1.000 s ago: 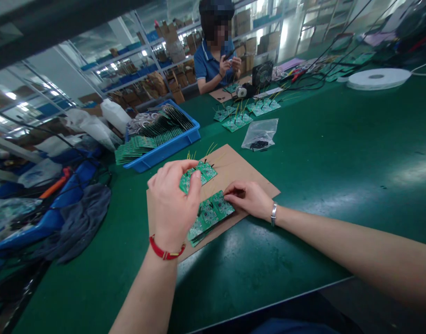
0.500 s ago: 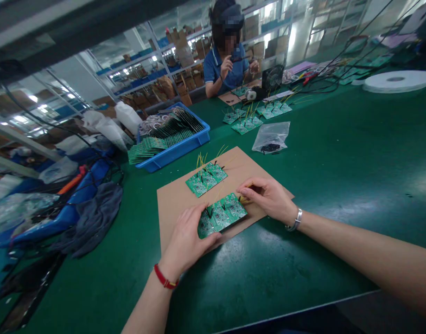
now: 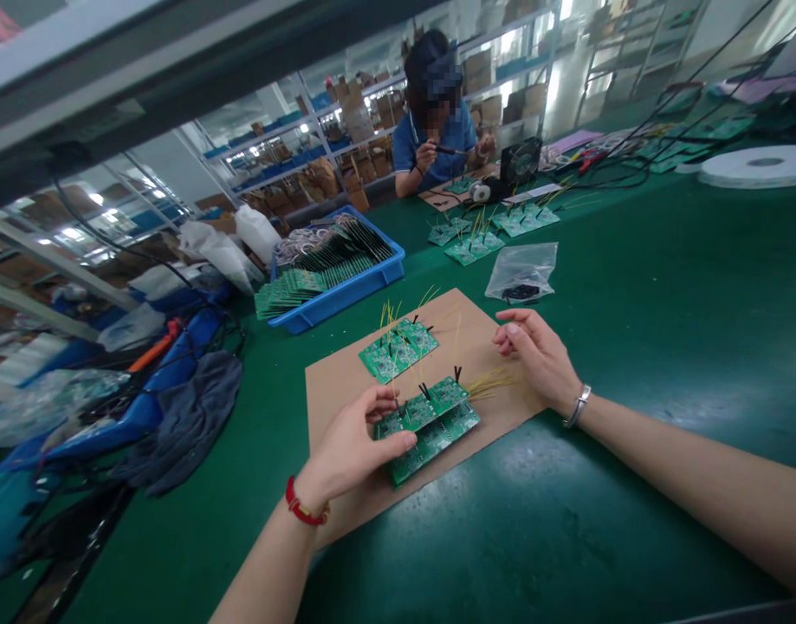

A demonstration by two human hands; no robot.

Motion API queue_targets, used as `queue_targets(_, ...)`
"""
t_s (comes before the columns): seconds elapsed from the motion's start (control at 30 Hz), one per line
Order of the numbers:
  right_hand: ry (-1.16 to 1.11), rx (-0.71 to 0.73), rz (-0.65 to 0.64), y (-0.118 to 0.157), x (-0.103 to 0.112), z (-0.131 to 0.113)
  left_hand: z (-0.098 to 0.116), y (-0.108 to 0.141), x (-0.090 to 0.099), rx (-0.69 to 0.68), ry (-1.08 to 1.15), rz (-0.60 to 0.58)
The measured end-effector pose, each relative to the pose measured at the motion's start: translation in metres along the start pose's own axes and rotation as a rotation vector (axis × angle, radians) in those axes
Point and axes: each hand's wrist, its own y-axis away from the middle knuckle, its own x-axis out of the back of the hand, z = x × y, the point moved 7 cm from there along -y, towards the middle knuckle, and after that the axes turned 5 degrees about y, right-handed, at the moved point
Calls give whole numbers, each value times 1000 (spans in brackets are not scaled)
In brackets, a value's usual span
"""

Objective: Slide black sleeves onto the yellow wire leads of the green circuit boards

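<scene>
My left hand grips the left end of an upper green circuit board, thumb on its near edge. That board has black-tipped parts and thin yellow wires standing on it, and is raised over a lower green board. My right hand is off the boards, over the right side of the cardboard sheet, fingers curled; whether anything is between them I cannot make out. Loose yellow wires lie between the boards and my right hand. Behind, another wired board rests on the cardboard.
A blue tray of stacked boards stands at the back left. A plastic bag with black parts and several wired boards lie beyond the cardboard. Across the table a person holds a tool. White reels lie at the right.
My left hand has lifted the upper board, exposing the lower one. My right hand has moved away from the board's right end. The view has shifted slightly.
</scene>
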Motion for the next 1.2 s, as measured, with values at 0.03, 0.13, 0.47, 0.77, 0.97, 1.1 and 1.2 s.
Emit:
queue_targets(0.03, 4, 2, -2, 0, 0, 0, 2, -2, 2, -16, 2, 9)
queue_targets(0.13, 9, 18, 6, 1, -1, -2, 8, -12, 12, -92, -76, 120)
queue_targets(0.47, 20, 8, 0, -1, -1, 2, -2, -59, 6, -171, -411, 321)
queue_targets(0.77, 32, 4, -24, 1, -3, 0, 14, -27, 15, -299, -473, 452)
queue_targets(0.97, 117, 113, 104, -11, 16, -5, 28, -3, -27, -299, -377, 145)
queue_targets(1.1, 383, 266, 345, -31, 58, -11, 22, -4, -38, -241, -316, 131)
queue_targets(1.2, 712, 310, 375, -45, 74, -10, 15, -8, -38, -201, -275, 138)
